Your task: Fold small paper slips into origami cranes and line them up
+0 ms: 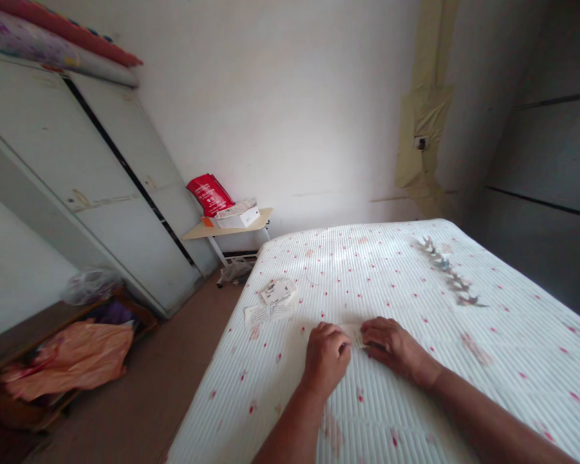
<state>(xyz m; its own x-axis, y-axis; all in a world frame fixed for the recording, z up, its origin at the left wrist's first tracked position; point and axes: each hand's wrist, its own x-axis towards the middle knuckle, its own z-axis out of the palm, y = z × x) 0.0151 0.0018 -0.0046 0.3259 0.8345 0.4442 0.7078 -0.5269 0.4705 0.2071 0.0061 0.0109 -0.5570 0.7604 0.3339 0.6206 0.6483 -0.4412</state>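
A small strip of pale printed paper [354, 332] lies low over the bed between my two hands. My left hand [325, 357] is closed at the paper's left end, its fingers curled and its thumb tucked in. At the other end, my right hand [397, 347] has its fingers bent over the paper, and part of the strip is hidden under them. Left of my hands lie some loose printed papers [269, 314] and a roundish stack of paper pieces [278, 292]. A row of small folded paper shapes, like birds [448, 269], stands farther off on the right.
The bed [357, 419] has a ribbed white cover with red spots. Beyond its far left corner, a small table [196, 232] bears a red bag [210, 194] and a white box [239, 218]. A cabinet [125, 187] and a low shelf with an orange bag [77, 357] stand left.
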